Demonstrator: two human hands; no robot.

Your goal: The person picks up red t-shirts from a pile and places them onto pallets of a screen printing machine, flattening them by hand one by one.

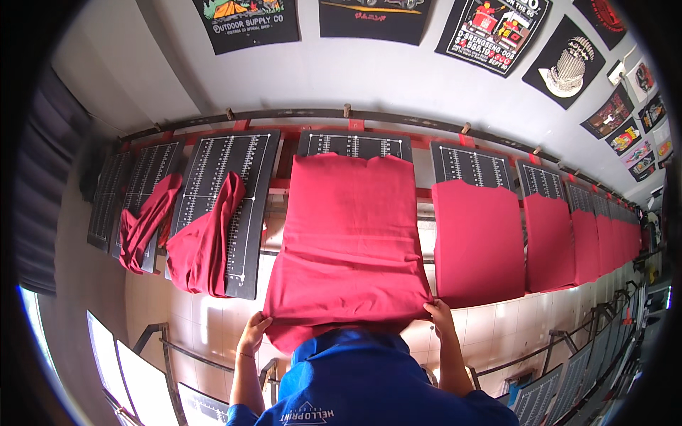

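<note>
red shirt (352, 241) | left hand (253, 332): pinching its left edge | right hand (441, 317): pinching its right edge | forearms (246, 376) apart

I'm standing in a workshop, apparently one for printing on garments. A long row of black boards (245, 241) with white measuring scales stretches from left to right, red garments (352, 227) lying over many of them. On the far wall (376, 74) hang black sheets (374, 28) bearing graphic prints, and more marked boards (538, 394) slant near right.
</note>
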